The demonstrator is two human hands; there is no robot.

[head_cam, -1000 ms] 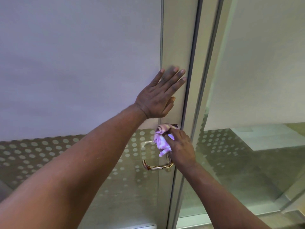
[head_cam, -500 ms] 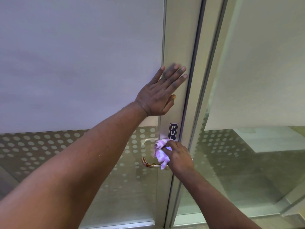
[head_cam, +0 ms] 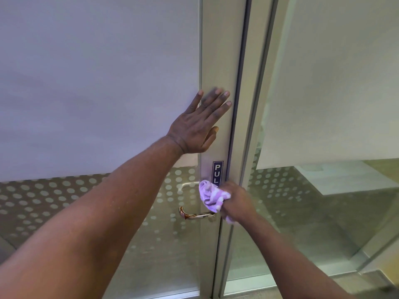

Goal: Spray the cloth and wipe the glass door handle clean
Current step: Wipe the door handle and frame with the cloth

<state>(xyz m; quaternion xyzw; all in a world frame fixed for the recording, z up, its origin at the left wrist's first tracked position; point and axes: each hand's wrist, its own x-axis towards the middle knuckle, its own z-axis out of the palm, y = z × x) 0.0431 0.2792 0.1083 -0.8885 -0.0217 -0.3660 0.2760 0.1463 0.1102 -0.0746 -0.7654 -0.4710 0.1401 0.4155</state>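
Observation:
A brass lever handle sticks out to the left from the metal stile of a glass door. My right hand grips a bunched purple-and-white cloth against the stile just above the handle's inner end, which the cloth and hand hide. My left hand lies flat with straight fingers on the door, across the edge of the frosted pane and the stile, well above the handle.
A blue PULL sticker sits on the stile above the cloth. The left pane is frosted above and dotted below. A fixed glass panel stands to the right, with floor visible through it.
My right hand has shifted the cloth slightly right and up along the handle's base, baring more of the brass lever. The left hand stays pressed on the door.

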